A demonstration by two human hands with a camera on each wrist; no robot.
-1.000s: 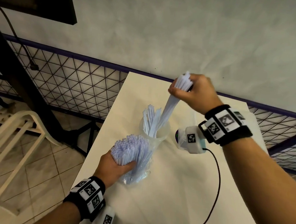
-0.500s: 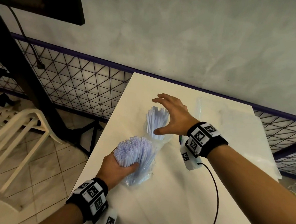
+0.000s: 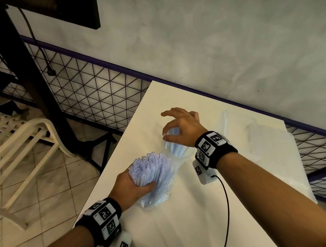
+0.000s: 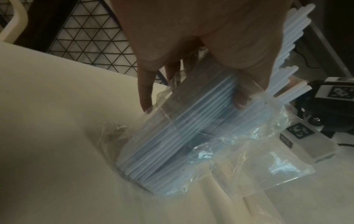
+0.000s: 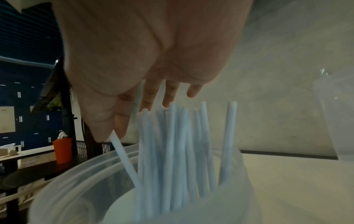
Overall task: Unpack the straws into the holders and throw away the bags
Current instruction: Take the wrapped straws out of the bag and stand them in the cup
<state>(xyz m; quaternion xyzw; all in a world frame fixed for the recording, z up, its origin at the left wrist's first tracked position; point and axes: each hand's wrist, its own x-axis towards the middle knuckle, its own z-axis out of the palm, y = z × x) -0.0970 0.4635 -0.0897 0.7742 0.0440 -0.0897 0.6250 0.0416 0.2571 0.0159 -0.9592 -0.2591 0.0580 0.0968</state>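
Observation:
My left hand (image 3: 134, 186) grips a clear plastic bag (image 3: 157, 194) packed with pale blue straws (image 3: 150, 168), standing tilted on the white table (image 3: 167, 233). In the left wrist view my fingers (image 4: 145, 91) wrap the bag (image 4: 249, 159) and its straws (image 4: 182, 136). Just behind it stands a clear plastic holder (image 3: 182, 159) with several straws (image 3: 176, 149) in it. My right hand (image 3: 170, 127) hovers over their tops with fingers loosely spread. In the right wrist view that hand (image 5: 138, 106) touches the straw tips (image 5: 172, 151) above the holder rim (image 5: 91, 165) and grips none.
More clear plastic (image 3: 256, 136) lies at the table's back right. A black cable (image 3: 227, 209) runs across the table from my right wrist. The table's left edge drops to a tiled floor with a white plastic chair (image 3: 17, 139). A wire mesh fence (image 3: 81, 95) and a grey wall stand behind.
My right hand lowered a bunch of straws into the holder, let go of them and now hovers over their tops. My left hand has kept its hold on the bag.

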